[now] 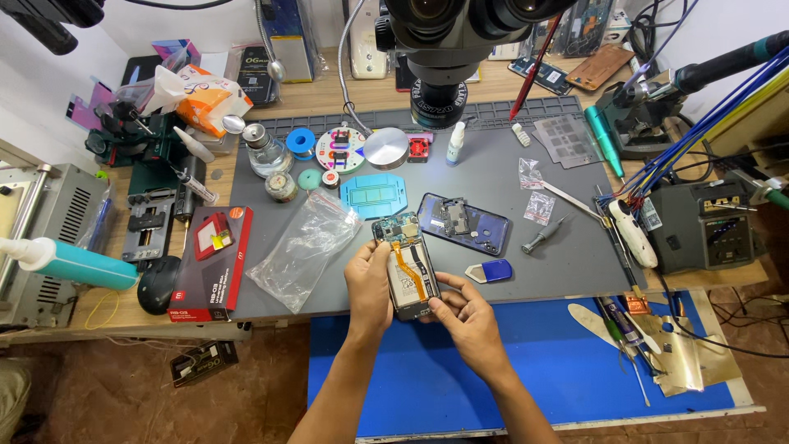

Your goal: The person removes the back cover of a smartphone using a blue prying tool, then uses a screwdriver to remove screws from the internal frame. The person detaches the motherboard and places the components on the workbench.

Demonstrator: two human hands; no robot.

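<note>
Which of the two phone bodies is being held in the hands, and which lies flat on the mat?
The opened phone with the orange flex cable is held by both hands; the blue back cover lies flat, untouched.

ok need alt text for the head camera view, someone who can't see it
Two bare hands, left hand and right hand, hold an opened phone with an orange ribbon cable over a grey work mat. Beside it lie the blue back cover, a clear plastic bag and a red box, under a microscope.

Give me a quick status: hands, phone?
Both hands, left and right, grip opened phone. Back cover beside it on mat. Nothing blocking.
</note>
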